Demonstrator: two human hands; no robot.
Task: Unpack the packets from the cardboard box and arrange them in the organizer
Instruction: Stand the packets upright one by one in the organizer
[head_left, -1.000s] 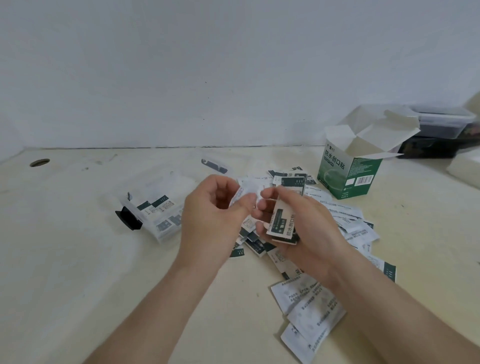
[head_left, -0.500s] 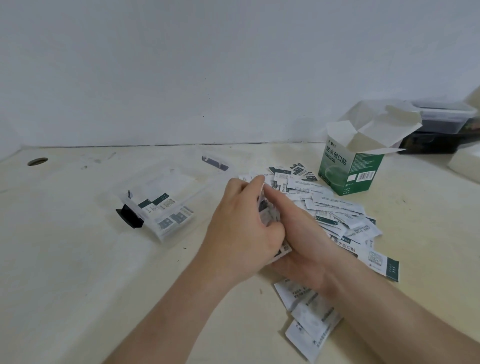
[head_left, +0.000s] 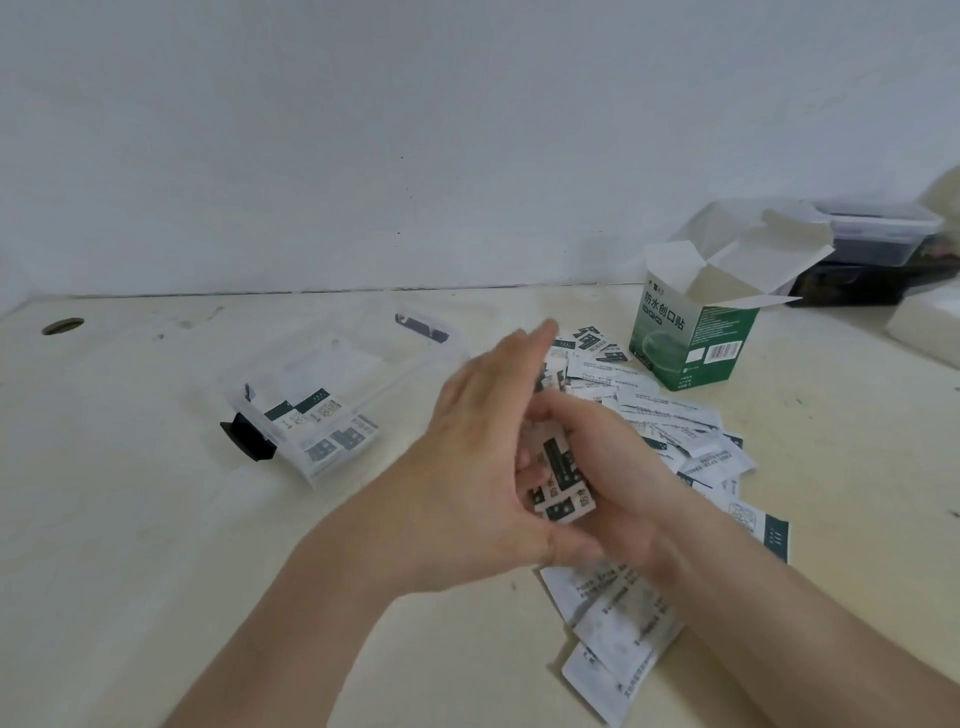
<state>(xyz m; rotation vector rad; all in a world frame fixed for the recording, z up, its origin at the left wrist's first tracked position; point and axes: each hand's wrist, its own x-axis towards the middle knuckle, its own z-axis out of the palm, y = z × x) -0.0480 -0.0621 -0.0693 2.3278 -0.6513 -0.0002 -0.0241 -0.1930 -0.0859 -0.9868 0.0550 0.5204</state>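
— The hands?
— Together, low over the surface (head_left: 130, 519). The right hand (head_left: 618, 483) is curled round a small stack of packets (head_left: 558, 473). The left hand (head_left: 478, 467), fingers stretched out and blurred, lies flat against that stack.
— And the others?
— A loose heap (head_left: 670, 415) spreads under and beyond the hands. Behind it stands the green cardboard box (head_left: 691, 338), flaps open. The clear organizer (head_left: 332, 364) sits well to the left, with a row of packets (head_left: 311, 415) inside.

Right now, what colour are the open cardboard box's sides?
Mostly green cardboard box, white flaps; head view.
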